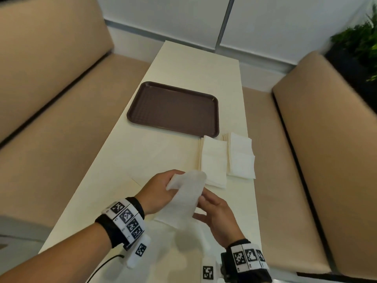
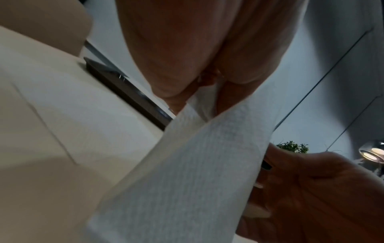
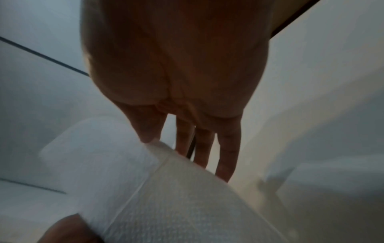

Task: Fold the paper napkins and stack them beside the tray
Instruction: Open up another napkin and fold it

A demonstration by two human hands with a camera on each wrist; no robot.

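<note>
**Napkin in mid-air, fold not yet set**

The napkin [image 1: 184, 198] is off the table — a limp white sheet hanging between both hands near the front edge, its lower part trailing down toward the tabletop. The left hand [image 1: 158, 193] grips its upper end, fingers curled round the paper. The right hand [image 1: 216, 218] is at the sheet's right edge with fingers mostly straight; the right wrist view shows the thumb on the paper, but whether it truly pinches I cannot tell.

Thin paper like this likely flops and twists — if the right hand only brushes the edge, the corners may not meet and the crease would come out skewed. Pulling the two ends apart too hard could tear it.

Beyond it lie two piles of napkins, the near stack [image 1: 213, 161] and the far stack [image 1: 240, 156], side by side on the table [image 1: 114, 160], just in front of the brown tray [image 1: 173, 108]. The near stack's front edge sits close behind the held sheet, so a careless sweep of either hand could nudge it askew. The far stack already looks slightly fanned and lies close to the table's right edge; a push that way might send napkins onto the bench seat [image 1: 306, 160].
</note>
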